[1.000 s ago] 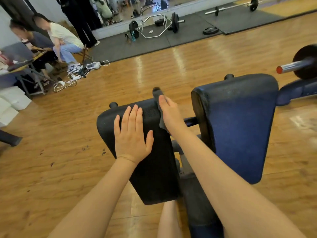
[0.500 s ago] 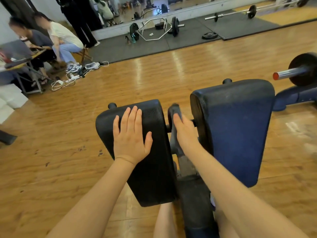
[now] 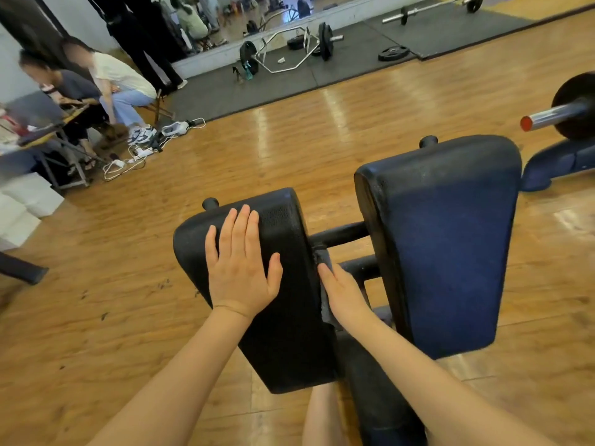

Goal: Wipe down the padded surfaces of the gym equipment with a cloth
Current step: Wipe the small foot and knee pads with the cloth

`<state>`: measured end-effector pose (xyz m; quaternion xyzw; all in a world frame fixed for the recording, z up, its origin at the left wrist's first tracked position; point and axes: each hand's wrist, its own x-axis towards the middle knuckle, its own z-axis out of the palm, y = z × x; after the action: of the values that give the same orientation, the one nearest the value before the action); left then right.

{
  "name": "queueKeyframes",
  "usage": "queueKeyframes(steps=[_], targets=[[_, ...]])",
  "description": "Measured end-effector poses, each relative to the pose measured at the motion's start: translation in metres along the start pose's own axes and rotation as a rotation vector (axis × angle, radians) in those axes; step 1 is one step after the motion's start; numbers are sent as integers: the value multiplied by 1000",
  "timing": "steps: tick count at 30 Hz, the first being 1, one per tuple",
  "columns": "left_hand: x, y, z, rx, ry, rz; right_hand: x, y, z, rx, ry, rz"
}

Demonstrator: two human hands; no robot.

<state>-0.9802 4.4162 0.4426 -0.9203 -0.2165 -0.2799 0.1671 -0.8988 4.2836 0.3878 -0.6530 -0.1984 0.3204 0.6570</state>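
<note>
the left hand (image 3: 240,272) lies flat, fingers straight, on the left black pad (image 3: 283,317). the right hand (image 3: 344,294) presses a grey cloth (image 3: 324,304) against that pad's inner side, fingers extended, beside the blue pad (image 3: 450,252).

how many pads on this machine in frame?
2. Left pad, black, under the flat left hand; right pad, blue-faced, beside it across the gap. Others may be out of view.

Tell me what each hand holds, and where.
The right hand presses the cloth against the left pad's inner side; grip unclear. The left hand holds nothing.
</note>
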Motion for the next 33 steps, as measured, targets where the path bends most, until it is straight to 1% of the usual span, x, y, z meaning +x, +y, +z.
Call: queueKeyframes(steps=[4, 6, 8, 10, 13, 18, 20, 22, 24, 27, 29, 33], targets=[[0, 1, 0, 8, -15, -7, 28, -51, -3, 161, 92, -83], [0, 1, 0, 10, -14, -5, 50, -82, 4, 158, 76, -164], [1, 1, 0, 12, -11, 0, 70, -92, 13, 111, 14, -220], [1, 0, 1, 15, 1, -1, 81, -80, 15, 119, -8, -170], [1, 1, 1, 9, 5, -2, 73, -40, 12, 120, 18, -44], [-1, 0, 1, 18, 17, 2, -1, 21, 9, 111, 35, 43], [-1, 0, 0, 19, 20, 1, -19, 29, 5, 91, 11, 29], [-1, 1, 0, 19, 26, 0, -16, 17, 2, 91, 36, -29], [-1, 0, 1, 13, 30, 3, -5, -9, 7, 120, 72, -123], [-1, -1, 2, 5, 34, 11, 6, -32, 23, 60, 134, -299], [-1, -2, 3, 0, 35, 16, 2, -18, 28, -2, 176, -301], [-2, -2, 3, 1, 48, 18, -33, 42, 26, -91, 192, -166]])
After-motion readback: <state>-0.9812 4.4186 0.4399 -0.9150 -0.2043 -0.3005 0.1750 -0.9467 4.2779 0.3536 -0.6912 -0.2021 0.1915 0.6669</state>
